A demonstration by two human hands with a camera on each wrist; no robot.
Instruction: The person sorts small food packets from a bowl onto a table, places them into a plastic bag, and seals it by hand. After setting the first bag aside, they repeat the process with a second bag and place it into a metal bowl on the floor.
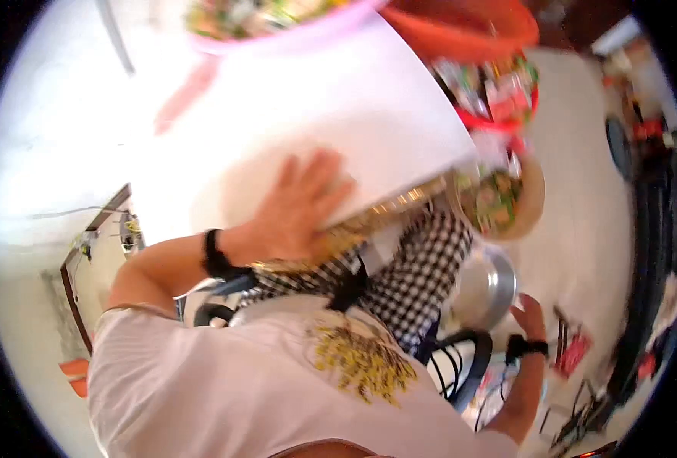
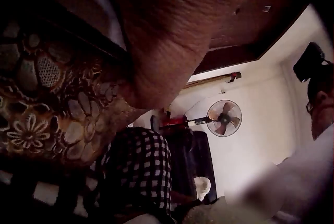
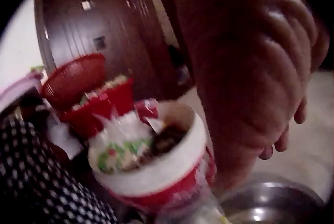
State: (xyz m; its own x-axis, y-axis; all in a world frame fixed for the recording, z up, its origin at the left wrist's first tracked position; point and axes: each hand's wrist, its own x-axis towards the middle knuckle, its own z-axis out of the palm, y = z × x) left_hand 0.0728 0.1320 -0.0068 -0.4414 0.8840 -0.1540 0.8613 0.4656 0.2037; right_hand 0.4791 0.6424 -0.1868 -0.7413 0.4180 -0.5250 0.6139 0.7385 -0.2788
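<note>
My left hand (image 1: 296,210) lies with its fingers spread over the near edge of the white tabletop (image 1: 338,107), holding nothing. In the left wrist view the palm of that hand (image 2: 167,41) is beside the brown flower-patterned table cover (image 2: 52,98). Down at my right side, my right hand (image 1: 529,317) hangs by a metal basin (image 1: 487,286) on the floor. Seen from the right wrist, the right hand (image 3: 250,78) shows loose fingers, some of them hidden, beside a white-and-red bucket (image 3: 151,182) with plastic-bagged green and pale pieces.
A pink basin (image 1: 300,30) of mixed food pieces sits on the table's far side. Right of it are an orange-red basin (image 1: 468,30) and a red tub (image 1: 533,111) filled with packets. A standing fan (image 2: 224,118) is by the wall.
</note>
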